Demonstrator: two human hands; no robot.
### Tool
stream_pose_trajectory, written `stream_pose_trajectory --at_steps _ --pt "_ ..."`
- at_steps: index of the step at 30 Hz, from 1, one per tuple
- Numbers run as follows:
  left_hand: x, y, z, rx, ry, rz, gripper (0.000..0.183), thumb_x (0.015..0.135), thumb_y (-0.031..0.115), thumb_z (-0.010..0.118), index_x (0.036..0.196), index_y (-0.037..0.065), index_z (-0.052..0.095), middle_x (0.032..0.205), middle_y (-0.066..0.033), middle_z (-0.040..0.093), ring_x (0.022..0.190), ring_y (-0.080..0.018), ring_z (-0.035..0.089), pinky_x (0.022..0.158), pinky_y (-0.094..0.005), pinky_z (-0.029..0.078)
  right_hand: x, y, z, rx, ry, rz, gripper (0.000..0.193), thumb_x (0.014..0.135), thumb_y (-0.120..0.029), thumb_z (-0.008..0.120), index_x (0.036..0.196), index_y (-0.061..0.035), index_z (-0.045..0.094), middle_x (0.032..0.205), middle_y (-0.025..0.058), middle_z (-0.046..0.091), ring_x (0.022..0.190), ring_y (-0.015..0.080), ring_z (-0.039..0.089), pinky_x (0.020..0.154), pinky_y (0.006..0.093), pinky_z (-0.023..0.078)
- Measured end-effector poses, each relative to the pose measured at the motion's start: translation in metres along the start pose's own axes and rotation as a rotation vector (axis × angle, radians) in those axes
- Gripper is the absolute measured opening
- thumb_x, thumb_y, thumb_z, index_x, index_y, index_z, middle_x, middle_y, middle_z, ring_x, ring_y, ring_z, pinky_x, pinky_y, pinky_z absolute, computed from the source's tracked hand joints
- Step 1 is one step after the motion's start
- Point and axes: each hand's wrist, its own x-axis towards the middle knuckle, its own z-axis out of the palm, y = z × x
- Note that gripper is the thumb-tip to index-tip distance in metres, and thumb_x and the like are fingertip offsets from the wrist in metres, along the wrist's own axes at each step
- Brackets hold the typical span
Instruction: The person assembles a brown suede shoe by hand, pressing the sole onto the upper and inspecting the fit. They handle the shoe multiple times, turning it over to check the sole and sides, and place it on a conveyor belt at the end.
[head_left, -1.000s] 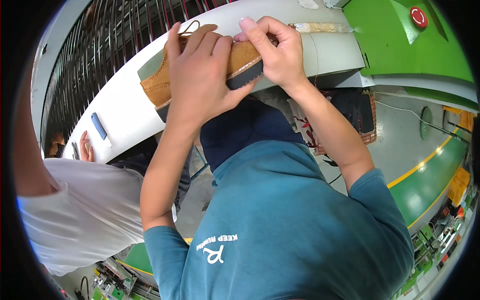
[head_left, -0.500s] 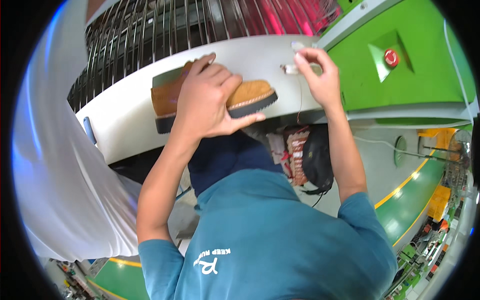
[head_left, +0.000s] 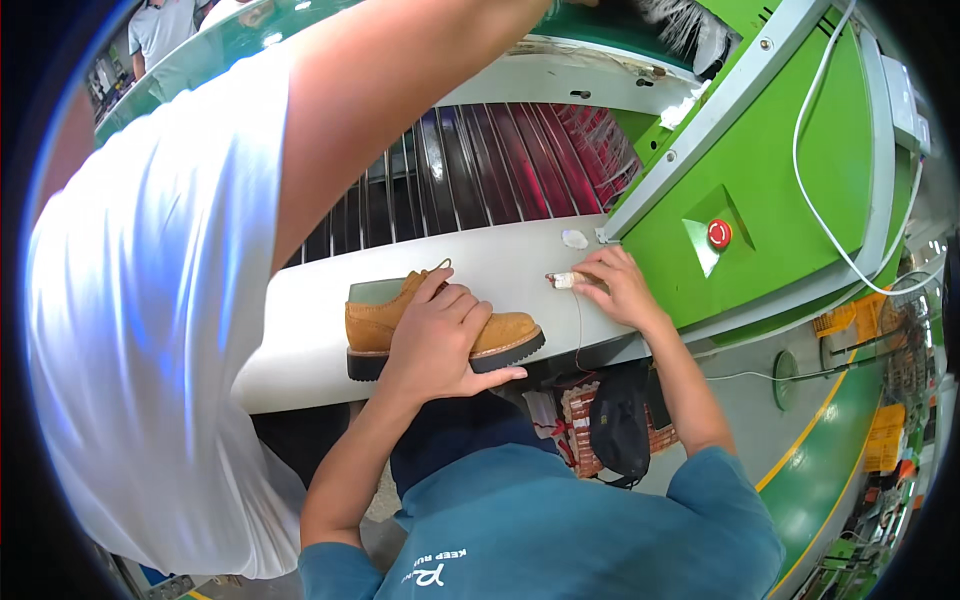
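Note:
A tan lace-up shoe (head_left: pixel 410 325) with a thick black sole lies on the white ledge, its toe to the right. My left hand (head_left: pixel 437 340) is laid over its middle, fingers curled across the laces, thumb stretched out beside the sole. A grey-green insert shows in the shoe's opening. To the right, my right hand (head_left: pixel 613 288) pinches the end of a small white cylindrical piece (head_left: pixel 563 280) with a dark tip, whose kind I cannot make out. A thin cord (head_left: pixel 579 330) hangs down from it over the ledge's edge.
Metal rollers (head_left: pixel 430 175) run behind the white ledge (head_left: pixel 300 330). A green machine panel with a red button (head_left: pixel 719 234) stands right. A co-worker's white sleeve (head_left: pixel 170 300) and bare arm (head_left: pixel 380 90) reach across at left. A black bag (head_left: pixel 620 420) sits below the ledge.
The view has tilted up, showing more of the machine. The co-worker's arm now stretches across the upper left. My right fingers have closed on the white piece; my left hand stays on the shoe.

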Motion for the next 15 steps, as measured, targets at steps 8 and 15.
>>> stream_pose_trajectory --at_steps 8,15 --pt "0.004 -0.004 -0.003 0.008 -0.028 0.013 0.086 0.078 0.079 0.089 0.109 -0.001 0.080 0.096 -0.0153 0.073 0.099 -0.0354 0.073 0.124 -0.0591 0.047 0.024 -0.034 -0.025 0.376 0.120 0.135 0.018 0.108 -0.013 0.079 0.120 -0.0016 0.071 0.108 0.0078 0.065 0.103 0.0215 0.069 0.089 0.0380 0.057" --pt "-0.001 -0.005 0.001 0.029 -0.028 0.007 0.079 0.081 0.072 0.089 0.106 -0.002 0.079 0.090 -0.0152 0.070 0.097 -0.0369 0.073 0.124 -0.0583 0.049 0.097 -0.145 -0.032 2.081 0.059 0.043 0.032 0.126 -0.032 0.049 0.133 -0.0049 0.064 0.090 -0.0033 0.047 0.072 0.0084 0.044 0.063 0.0269 0.040"
